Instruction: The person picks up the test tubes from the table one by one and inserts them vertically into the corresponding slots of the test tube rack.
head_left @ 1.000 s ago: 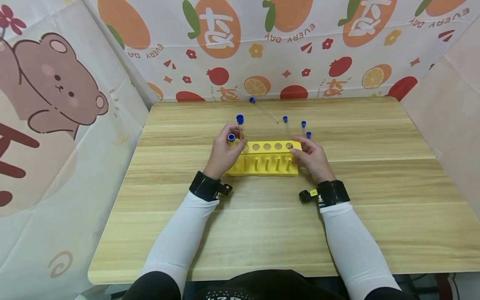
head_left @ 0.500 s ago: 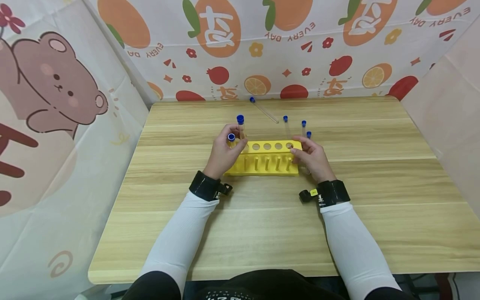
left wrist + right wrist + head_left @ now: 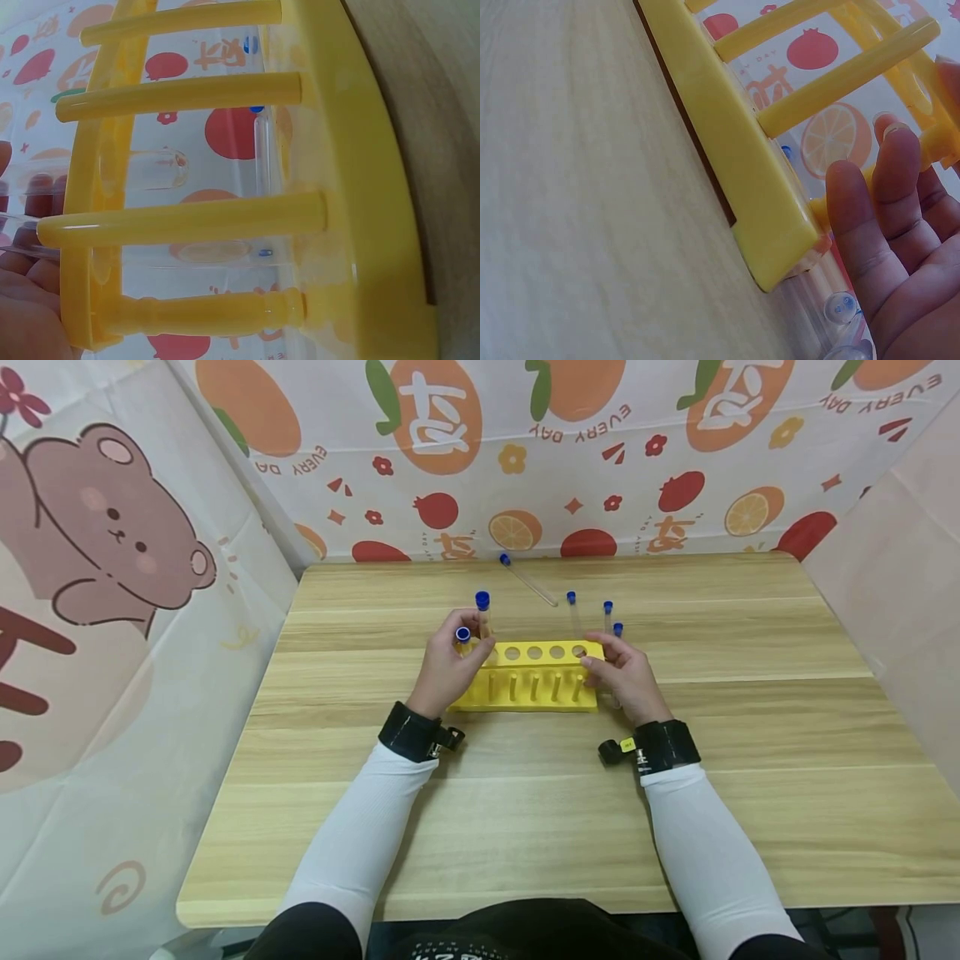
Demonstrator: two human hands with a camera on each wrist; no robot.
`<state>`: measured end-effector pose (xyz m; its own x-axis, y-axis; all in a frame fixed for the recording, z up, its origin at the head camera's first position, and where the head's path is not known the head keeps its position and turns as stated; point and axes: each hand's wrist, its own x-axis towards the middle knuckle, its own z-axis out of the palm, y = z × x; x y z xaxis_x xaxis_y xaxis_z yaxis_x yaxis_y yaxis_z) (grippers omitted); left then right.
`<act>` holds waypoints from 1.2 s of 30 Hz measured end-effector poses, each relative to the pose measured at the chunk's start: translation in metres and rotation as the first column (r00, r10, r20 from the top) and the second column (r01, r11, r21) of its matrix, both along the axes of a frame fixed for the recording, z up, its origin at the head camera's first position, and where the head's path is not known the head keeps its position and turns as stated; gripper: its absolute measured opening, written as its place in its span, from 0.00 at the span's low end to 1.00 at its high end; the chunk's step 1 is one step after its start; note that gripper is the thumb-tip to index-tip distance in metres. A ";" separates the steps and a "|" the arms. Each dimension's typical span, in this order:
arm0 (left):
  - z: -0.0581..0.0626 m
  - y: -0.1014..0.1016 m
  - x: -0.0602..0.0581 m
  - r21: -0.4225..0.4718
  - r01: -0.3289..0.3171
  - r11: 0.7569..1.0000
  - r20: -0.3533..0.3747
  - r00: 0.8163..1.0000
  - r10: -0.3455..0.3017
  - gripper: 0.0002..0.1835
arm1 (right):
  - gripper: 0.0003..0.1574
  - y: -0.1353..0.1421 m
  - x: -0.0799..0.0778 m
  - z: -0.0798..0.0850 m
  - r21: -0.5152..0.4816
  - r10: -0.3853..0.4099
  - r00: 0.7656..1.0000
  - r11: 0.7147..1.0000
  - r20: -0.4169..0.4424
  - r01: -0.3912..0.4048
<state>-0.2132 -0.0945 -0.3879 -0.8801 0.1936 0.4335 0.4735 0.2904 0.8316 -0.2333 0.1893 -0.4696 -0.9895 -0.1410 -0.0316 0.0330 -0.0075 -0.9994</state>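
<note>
In the head view, my left hand (image 3: 441,670) pinches an upright test tube (image 3: 485,623) with a blue cap above the left part of a yellow test tube rack (image 3: 525,702). The tube's clear round end (image 3: 166,169) pokes through an upper hole in the left wrist view. A second blue-capped tube (image 3: 463,637) stands in the end hole, close by the left fingers. My right hand (image 3: 628,681) grips the rack's right end, its thumb and fingers at the top edge. Fingers (image 3: 896,172) wrap about the end post in the right wrist view.
One capped tube (image 3: 532,583) lies slanted at the table's back edge. Behind and right of the rack lie several more, including a tube (image 3: 573,614) and a tube (image 3: 607,618). The wooden table (image 3: 525,827) meets a fruit-print cloth (image 3: 480,493) at the back.
The tube in my left hand has shifted very slightly right and down. My right hand and the rack have stayed put.
</note>
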 end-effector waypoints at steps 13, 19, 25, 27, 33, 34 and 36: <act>-0.003 -0.001 -0.001 -0.005 -0.003 1.000 0.000 1.000 0.003 0.13 | 0.31 0.000 0.001 0.002 0.006 -0.003 1.000 1.000 0.007 0.003; -0.004 -0.001 -0.002 -0.010 -0.010 1.000 -0.003 1.000 0.010 0.14 | 0.30 0.000 0.002 0.003 0.014 -0.006 1.000 1.000 0.005 0.006; -0.004 -0.001 -0.002 -0.018 -0.024 1.000 0.021 0.999 0.024 0.16 | 0.31 0.000 0.001 0.003 0.014 -0.005 1.000 1.000 0.004 0.005; -0.003 -0.001 -0.002 -0.024 -0.029 0.999 0.028 0.999 0.030 0.16 | 0.32 0.000 0.001 0.002 0.013 -0.005 1.000 1.000 0.003 0.005; -0.004 -0.001 -0.002 -0.027 -0.032 0.999 0.025 0.999 0.033 0.17 | 0.32 0.000 0.001 0.001 0.007 -0.002 1.000 1.000 0.000 0.002; -0.004 -0.001 -0.002 -0.025 -0.031 0.999 0.022 0.999 0.032 0.17 | 0.32 0.000 0.001 0.001 0.006 -0.001 1.000 1.000 -0.002 0.001; -0.005 -0.001 -0.002 -0.023 -0.028 0.999 0.020 0.999 0.029 0.17 | 0.32 0.000 0.001 0.001 0.006 0.000 1.000 1.000 -0.003 0.000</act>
<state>-0.2152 -0.0956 -0.3926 -0.8938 0.1781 0.4115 0.4481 0.3226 0.8337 -0.2327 0.1898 -0.4689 -0.9896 -0.1405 -0.0293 0.0299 -0.0019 -0.9996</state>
